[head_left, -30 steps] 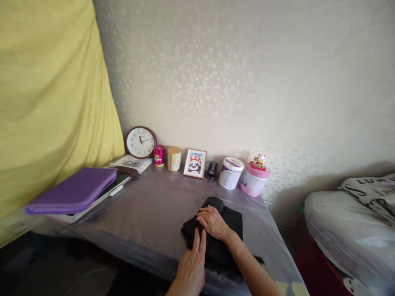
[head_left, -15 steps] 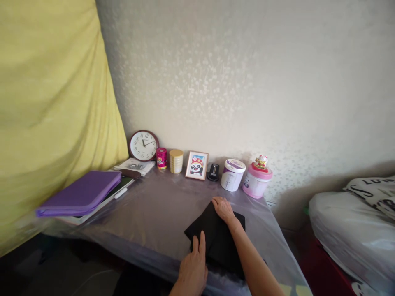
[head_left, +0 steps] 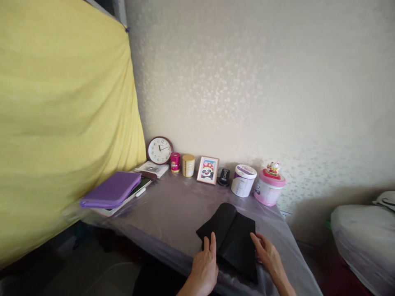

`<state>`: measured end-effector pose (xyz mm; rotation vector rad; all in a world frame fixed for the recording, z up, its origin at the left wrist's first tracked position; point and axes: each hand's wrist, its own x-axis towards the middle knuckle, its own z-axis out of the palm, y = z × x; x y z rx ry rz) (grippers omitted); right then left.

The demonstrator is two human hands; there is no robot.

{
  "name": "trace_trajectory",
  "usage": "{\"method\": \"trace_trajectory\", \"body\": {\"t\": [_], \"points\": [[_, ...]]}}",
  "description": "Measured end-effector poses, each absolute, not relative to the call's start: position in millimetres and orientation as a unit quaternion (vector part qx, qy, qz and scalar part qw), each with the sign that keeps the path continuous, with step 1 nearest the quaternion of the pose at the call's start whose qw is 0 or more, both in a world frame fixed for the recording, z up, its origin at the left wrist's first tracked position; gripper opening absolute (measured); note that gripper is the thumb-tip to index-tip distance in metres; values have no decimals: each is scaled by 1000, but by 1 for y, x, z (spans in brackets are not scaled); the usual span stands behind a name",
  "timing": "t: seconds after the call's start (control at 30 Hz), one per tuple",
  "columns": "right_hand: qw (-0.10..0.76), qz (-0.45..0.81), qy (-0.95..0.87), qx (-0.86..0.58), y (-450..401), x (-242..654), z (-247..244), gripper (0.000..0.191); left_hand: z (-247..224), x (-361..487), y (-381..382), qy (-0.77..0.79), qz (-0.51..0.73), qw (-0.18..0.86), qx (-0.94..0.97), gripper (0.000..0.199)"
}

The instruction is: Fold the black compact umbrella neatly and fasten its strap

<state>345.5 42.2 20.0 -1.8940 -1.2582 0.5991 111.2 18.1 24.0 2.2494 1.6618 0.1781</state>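
Observation:
A black sheet (head_left: 236,240), matt and creased down its middle, lies at the near right of the table. Its two halves slope up slightly from the crease, and the far left part curves up. My left hand (head_left: 203,265) rests at the sheet's lower left edge, index and middle fingers stretched out and apart. At the right edge, my right hand (head_left: 269,253) touches the sheet with extended fingertips, thumb apart from them. Whether the sheet is paper or thin cloth I cannot tell.
Along the wall stand a clock (head_left: 160,150), a pink can (head_left: 175,163), a yellow-lidded jar (head_left: 188,166), a panda picture frame (head_left: 207,170), a black stapler-like object (head_left: 224,177), a white tub (head_left: 243,181) and a pink tub (head_left: 269,187). A purple folder (head_left: 112,190) lies left.
My right hand has left the sheet's far edge and moved to its right edge, uncovering the crease. My left hand stays at the lower left. The view has shifted left.

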Motion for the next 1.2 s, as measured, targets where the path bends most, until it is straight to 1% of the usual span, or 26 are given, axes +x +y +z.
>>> {"method": "trace_trajectory", "body": {"t": [0.13, 0.2, 0.4, 0.57, 0.67, 0.83, 0.9, 1.03, 1.1, 1.2], "points": [[403, 276, -478, -730, 39, 327, 24, 61, 22, 111, 18, 584, 69, 172, 790, 85], [400, 287, -468, -734, 41, 323, 25, 62, 20, 112, 18, 584, 73, 172, 790, 86], [370, 222, -488, -758, 48, 329, 17, 51, 18, 112, 19, 582, 89, 169, 790, 85], [398, 242, -456, -759, 52, 337, 12, 52, 18, 110, 19, 580, 92, 169, 792, 86], [447, 298, -431, -725, 53, 329, 28, 55, 19, 110, 18, 580, 92, 169, 792, 87], [522, 405, -408, -630, 67, 297, 66, 61, 20, 111, 19, 584, 86, 166, 790, 88], [536, 431, -402, -604, 81, 286, 74, 65, 19, 112, 19, 588, 83, 165, 788, 88], [526, 470, -398, -586, 113, 269, 72, 69, 19, 113, 21, 597, 82, 162, 781, 88], [519, 476, -401, -586, 125, 260, 66, 67, 19, 113, 21, 600, 84, 158, 780, 86], [515, 452, -439, -582, 135, 247, 57, 51, 18, 111, 21, 603, 85, 155, 778, 83]]}}
